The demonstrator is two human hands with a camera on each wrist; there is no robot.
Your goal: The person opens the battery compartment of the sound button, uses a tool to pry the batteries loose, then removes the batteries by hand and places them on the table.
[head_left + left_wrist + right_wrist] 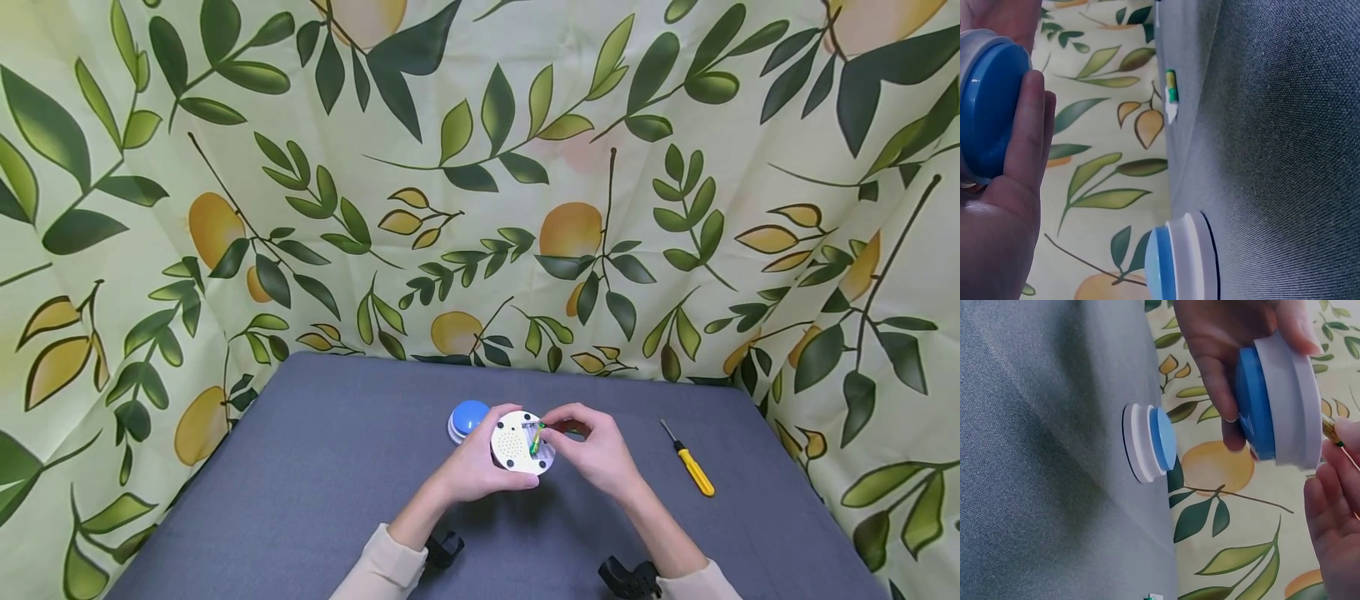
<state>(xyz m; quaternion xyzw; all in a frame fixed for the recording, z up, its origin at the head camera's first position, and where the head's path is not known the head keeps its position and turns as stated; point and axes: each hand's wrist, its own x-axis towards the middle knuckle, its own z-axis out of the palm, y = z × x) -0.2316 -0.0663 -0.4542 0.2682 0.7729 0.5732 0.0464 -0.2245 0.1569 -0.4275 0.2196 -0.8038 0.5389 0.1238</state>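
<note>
Gripping the button device (507, 444) underside-out, left hand (477, 463) sits left of the green battery (536, 442), while right hand (597, 454), the nearer, pinches its upper end, long axis slanting across the open compartment (546, 451).

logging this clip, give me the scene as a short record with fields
left hand: holds a blue-and-white button, underside facing the head camera
right hand: fingers pinch a green-and-gold battery at the button's open compartment
second button: on the table, blue dome up
loose battery: lying on the table
screwdriver: yellow handle, right of the right hand
</note>
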